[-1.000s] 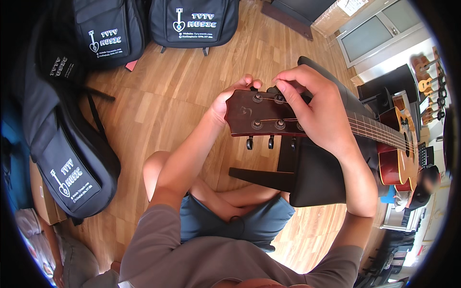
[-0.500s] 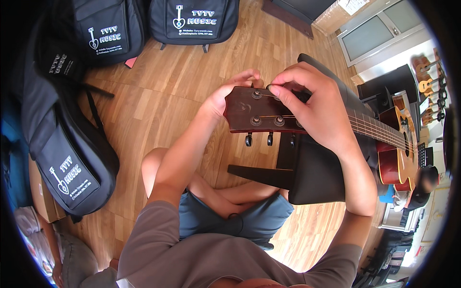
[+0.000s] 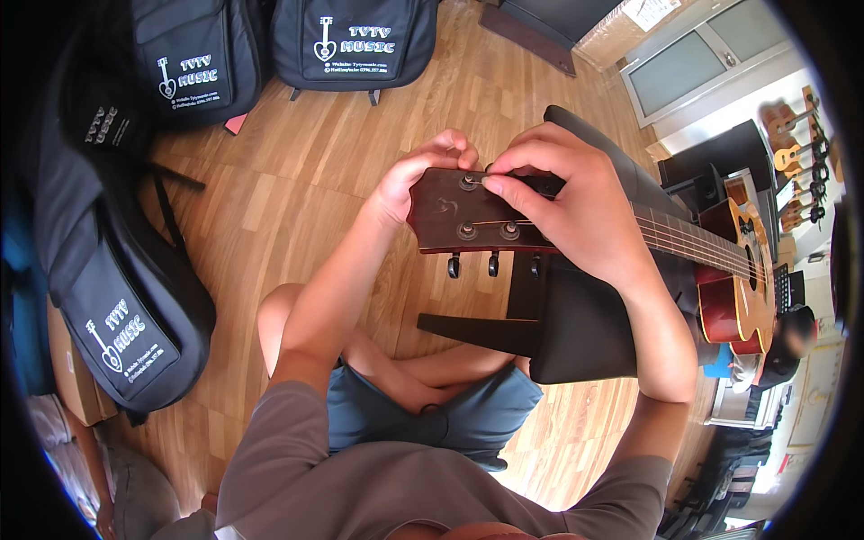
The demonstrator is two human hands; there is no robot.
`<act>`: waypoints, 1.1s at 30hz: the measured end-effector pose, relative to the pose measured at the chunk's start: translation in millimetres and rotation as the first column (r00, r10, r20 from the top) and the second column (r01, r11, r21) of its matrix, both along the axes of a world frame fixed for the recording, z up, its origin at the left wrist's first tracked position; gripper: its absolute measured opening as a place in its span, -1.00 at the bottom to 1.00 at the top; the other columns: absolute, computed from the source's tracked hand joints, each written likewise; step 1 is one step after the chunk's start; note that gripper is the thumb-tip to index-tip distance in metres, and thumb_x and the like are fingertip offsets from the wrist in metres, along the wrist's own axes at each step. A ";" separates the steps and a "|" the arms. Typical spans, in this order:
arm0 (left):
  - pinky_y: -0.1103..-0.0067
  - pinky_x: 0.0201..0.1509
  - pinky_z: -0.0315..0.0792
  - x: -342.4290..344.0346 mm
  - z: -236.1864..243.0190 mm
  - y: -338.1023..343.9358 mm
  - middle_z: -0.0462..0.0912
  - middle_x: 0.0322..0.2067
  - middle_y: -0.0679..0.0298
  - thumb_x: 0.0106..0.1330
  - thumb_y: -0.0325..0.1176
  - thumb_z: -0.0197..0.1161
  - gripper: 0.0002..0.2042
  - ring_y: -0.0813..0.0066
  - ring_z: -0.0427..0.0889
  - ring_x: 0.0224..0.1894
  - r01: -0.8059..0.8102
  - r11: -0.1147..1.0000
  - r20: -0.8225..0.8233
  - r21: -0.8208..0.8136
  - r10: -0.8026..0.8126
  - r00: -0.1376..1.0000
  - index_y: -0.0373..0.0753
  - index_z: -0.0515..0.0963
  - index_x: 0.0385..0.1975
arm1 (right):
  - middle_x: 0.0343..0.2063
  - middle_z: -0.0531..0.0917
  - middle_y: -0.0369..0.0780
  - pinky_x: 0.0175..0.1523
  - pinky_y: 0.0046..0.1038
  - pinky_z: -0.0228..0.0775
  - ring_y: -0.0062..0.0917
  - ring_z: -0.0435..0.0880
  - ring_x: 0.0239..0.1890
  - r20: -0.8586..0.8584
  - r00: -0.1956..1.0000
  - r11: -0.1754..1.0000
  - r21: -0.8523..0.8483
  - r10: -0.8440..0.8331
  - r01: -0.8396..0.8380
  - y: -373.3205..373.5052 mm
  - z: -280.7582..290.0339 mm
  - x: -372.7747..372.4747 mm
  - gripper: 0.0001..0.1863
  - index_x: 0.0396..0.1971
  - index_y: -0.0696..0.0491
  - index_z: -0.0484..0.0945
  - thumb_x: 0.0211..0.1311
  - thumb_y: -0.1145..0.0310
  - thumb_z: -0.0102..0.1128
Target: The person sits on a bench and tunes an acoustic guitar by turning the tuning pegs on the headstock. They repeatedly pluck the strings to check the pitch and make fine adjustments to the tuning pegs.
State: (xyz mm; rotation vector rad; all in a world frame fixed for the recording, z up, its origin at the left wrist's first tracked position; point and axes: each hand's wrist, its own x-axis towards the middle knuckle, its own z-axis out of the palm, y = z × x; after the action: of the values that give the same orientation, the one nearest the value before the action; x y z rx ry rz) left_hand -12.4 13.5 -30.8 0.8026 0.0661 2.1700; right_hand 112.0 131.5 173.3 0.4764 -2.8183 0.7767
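Note:
An acoustic guitar (image 3: 760, 301) stretches to the right, its dark headstock (image 3: 436, 207) toward me, with metal tuning posts and black pegs. My left hand (image 3: 416, 180) is wrapped round the headstock's far left edge, fingers curled along the top. My right hand (image 3: 558, 198) lies over the headstock's upper side, thumb and index finger pinched near a top tuning post and string; what exactly sits between them is hidden. Beneath the guitar is a black padded chair (image 3: 594, 333). I sit cross-legged on the wooden floor (image 3: 342, 144) in blue shorts.
Black padded bags (image 3: 135, 252) lie along the left and top, beside a cardboard box (image 3: 76, 378). A seated person (image 3: 67, 450) is at lower left, another (image 3: 774, 360) at far right. Guitars (image 3: 792, 157) hang on the right wall near a door (image 3: 684, 63).
My right thumb and index finger have shifted left along the headstock toward the end post. My left fingers have changed their curl slightly. The whole view has drifted a little leftward.

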 end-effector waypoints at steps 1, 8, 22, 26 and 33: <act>0.40 0.05 0.51 1.2 -5.3 5.0 0.47 -0.19 0.27 0.37 -0.43 0.08 -0.86 0.31 0.54 -0.03 0.041 0.998 0.039 0.044 -0.042 0.998 -0.15 0.44 -0.11 | -0.35 0.62 -0.17 -0.13 -0.34 0.50 -0.25 0.67 -0.28 0.002 1.000 1.000 0.017 0.002 -0.002 0.3 -0.2 0.1 -0.86 -0.30 0.11 0.68 0.16 0.42 0.40; 0.31 0.15 0.56 8.6 -26.0 16.5 0.44 -0.12 0.32 0.24 -0.49 0.30 -0.72 0.28 0.55 0.05 0.135 0.982 0.172 0.135 -0.158 0.972 -0.09 0.41 -0.12 | -0.33 0.63 -0.17 -0.12 -0.30 0.49 -0.22 0.66 -0.26 -0.014 1.000 0.999 0.030 0.020 -0.020 1.5 -1.9 0.2 -0.89 -0.36 0.13 0.68 0.13 0.44 0.40; 0.58 -0.13 0.54 4.5 1.2 -2.9 0.50 -0.23 0.33 0.30 -0.40 0.32 -0.79 0.52 0.60 -0.13 0.043 0.996 0.005 -0.078 -0.043 0.999 -0.14 0.43 -0.16 | -0.32 0.64 -0.16 -0.11 -0.29 0.49 -0.20 0.66 -0.25 0.010 1.000 0.999 0.037 0.012 -0.012 2.0 -2.3 -0.5 -0.89 -0.36 0.12 0.68 0.15 0.42 0.39; 0.66 -0.22 0.46 6.4 29.5 -15.4 0.54 -0.30 0.36 0.34 -0.36 0.27 -0.81 0.62 0.58 -0.21 -0.129 0.919 -0.137 -0.372 0.083 0.987 -0.16 0.45 -0.13 | -0.31 0.64 -0.16 -0.10 -0.29 0.49 -0.21 0.66 -0.25 0.012 1.000 0.999 0.049 0.008 -0.009 1.9 -1.0 0.2 -0.89 -0.36 0.12 0.68 0.15 0.43 0.39; 0.60 -0.09 0.51 0.4 25.1 -10.3 0.57 -0.24 0.33 0.37 -0.34 0.25 -0.82 0.56 0.61 -0.14 -0.228 0.917 -0.228 -0.329 0.157 0.961 -0.15 0.45 -0.11 | -0.31 0.64 -0.16 -0.09 -0.30 0.49 -0.21 0.66 -0.25 0.006 1.000 0.999 0.047 0.012 -0.013 -0.3 -0.1 0.8 -0.91 -0.36 0.13 0.68 0.15 0.47 0.38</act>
State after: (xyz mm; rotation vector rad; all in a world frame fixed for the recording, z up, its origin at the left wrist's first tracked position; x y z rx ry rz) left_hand -12.0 3.2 -5.7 0.8237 0.6443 2.1641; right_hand 112.7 131.2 173.2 0.5003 -2.8468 0.7169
